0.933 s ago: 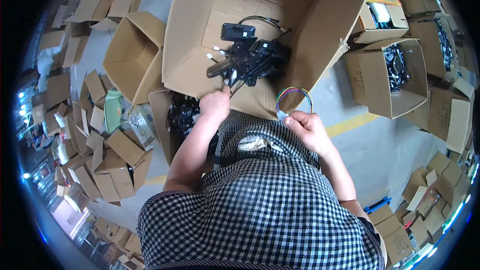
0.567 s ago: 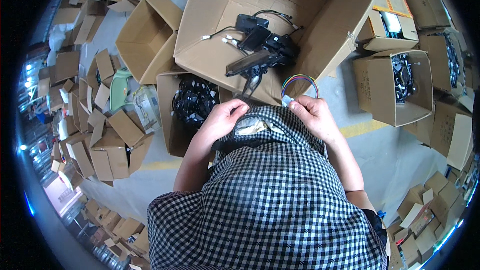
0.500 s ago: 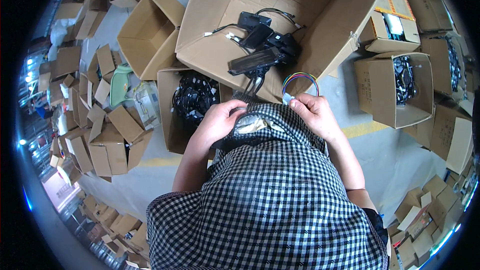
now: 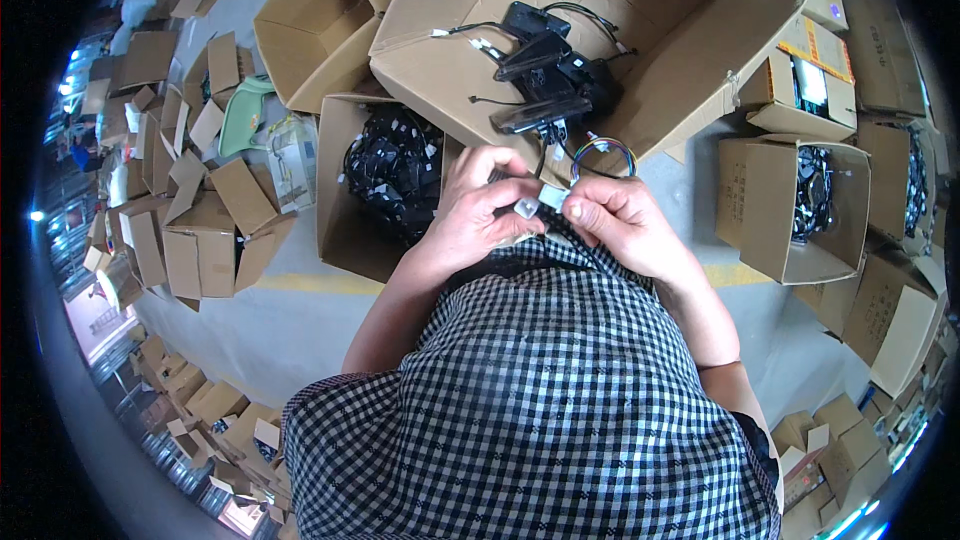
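My left hand (image 4: 478,212) and my right hand (image 4: 617,223) meet in front of my chest, above my checked shirt. Together they pinch a small white connector (image 4: 540,202). A loop of coloured wires (image 4: 603,152) rises from the connector just above my right fingers. Straight ahead lies a big open cardboard box (image 4: 660,50) holding several black devices with cables (image 4: 548,75). Left of my hands stands a smaller open box (image 4: 335,190) filled with black cable bundles (image 4: 395,165).
An open cardboard box (image 4: 310,20) sits at the upper left. More boxes with black parts (image 4: 790,205) line the right side. Flattened and folded cartons (image 4: 190,200) crowd the left floor. A yellow floor line (image 4: 300,283) runs under my arms.
My left hand came back from the box edge to my chest and joined my right hand. Both now grip the white connector of the wire loop, which the right hand held alone before.
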